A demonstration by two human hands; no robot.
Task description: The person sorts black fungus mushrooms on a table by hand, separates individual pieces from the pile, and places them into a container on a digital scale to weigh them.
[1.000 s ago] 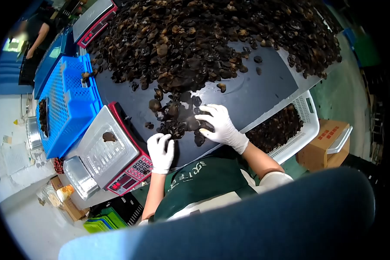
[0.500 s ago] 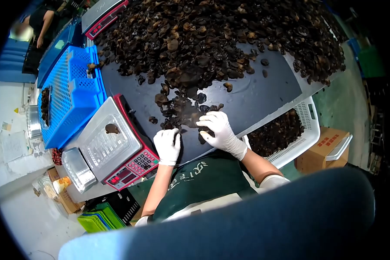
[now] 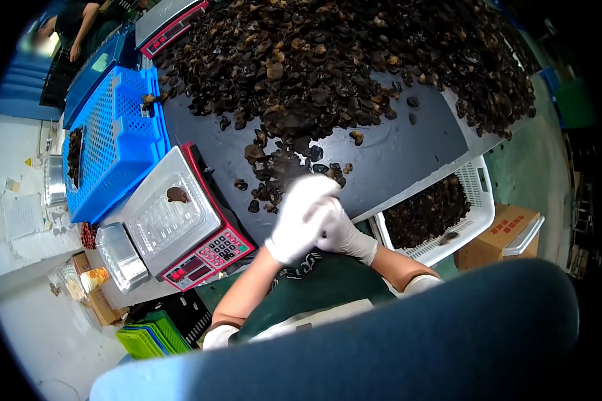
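My two white-gloved hands are together over the table's near edge, in front of the dark green apron. My left hand (image 3: 299, 224) reaches across to the right, smeared by motion, and overlaps my right hand (image 3: 341, 232). The fingers of both are hidden or blurred, so I cannot tell what they hold. Just beyond them lies a small cluster of dark wood ear mushrooms (image 3: 274, 175), joined to a large heap of wood ears (image 3: 294, 73) at the back. A white basket (image 3: 481, 180) of wood ears stands beside my right forearm, with one brown piece (image 3: 449, 237) at its near side.
On the left, a red-edged scale (image 3: 214, 252) carries a clear plastic tray (image 3: 170, 214) with one wood ear in it. Behind it stand a blue crate (image 3: 107, 147) and another scale (image 3: 170, 30). A cardboard box (image 3: 508, 230) sits right; another person's arm (image 3: 83, 30) shows top left.
My left hand has moved right and up to meet my right hand, which has turned inward. A brown piece now shows at the white basket's near side.
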